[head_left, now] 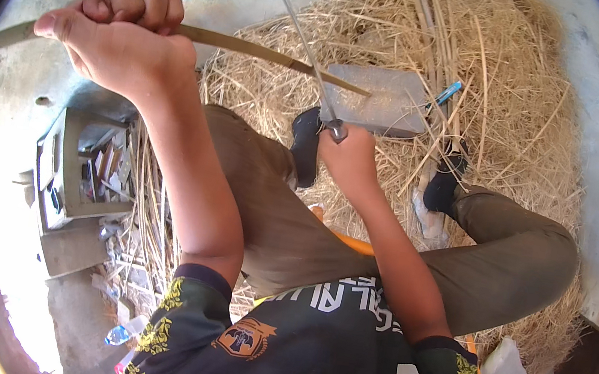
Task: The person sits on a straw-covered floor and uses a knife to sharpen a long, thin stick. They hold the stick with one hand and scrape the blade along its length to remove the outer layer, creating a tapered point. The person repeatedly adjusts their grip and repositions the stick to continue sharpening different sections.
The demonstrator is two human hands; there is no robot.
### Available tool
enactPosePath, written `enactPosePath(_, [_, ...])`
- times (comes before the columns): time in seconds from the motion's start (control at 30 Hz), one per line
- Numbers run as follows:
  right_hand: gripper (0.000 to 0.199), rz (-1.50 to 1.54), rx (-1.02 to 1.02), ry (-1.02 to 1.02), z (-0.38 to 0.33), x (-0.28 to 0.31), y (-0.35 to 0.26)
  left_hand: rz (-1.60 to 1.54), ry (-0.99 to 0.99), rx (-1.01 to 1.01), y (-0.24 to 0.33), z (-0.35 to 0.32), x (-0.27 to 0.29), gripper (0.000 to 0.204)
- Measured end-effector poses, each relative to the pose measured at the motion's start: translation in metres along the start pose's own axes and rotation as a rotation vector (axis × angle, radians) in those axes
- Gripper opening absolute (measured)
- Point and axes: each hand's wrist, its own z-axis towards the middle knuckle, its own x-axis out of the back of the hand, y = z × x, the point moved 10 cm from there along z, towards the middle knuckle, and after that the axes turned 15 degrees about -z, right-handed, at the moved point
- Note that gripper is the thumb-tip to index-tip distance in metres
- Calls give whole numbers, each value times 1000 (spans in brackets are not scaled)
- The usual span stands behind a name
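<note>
My left hand (119, 31) is raised at the upper left, its fingers wrapped round a long bamboo strip (246, 45). The strip runs rightward from the fist, and its far end lies over a grey block (394, 97) on the straw. In front of the block, my right hand (353, 156) is closed round the handle of a long knife (301, 32). Its narrow blade points up and to the left and crosses the strip in this view; whether they touch I cannot tell. The handle is mostly hidden in my fist.
Straw-like shavings (509, 86) cover the floor around my feet. A blue utility knife (449, 93) lies right of the block. Several thin sticks (431, 23) stretch away behind it. At left stand a wooden box frame (64, 164) with scraps and a plastic bottle (118, 335).
</note>
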Motion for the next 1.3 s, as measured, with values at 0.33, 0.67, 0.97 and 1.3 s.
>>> enactPosePath(0.33, [29,-254,-185,-169,13,-21,41,8,95,19,-10,25,35,56])
enactPosePath(0.67, [29,-436,-368,-102,24,1,117,21,-8,39,-15,16,1,56])
enactPosePath(0.97, [33,-312,-495,-133,9,-19,160,73,20,-7,-17,32,20,57])
enactPosePath(1.3, [36,-139,-767,-261,-17,-47,242,170,81,-96,-21,28,5,26])
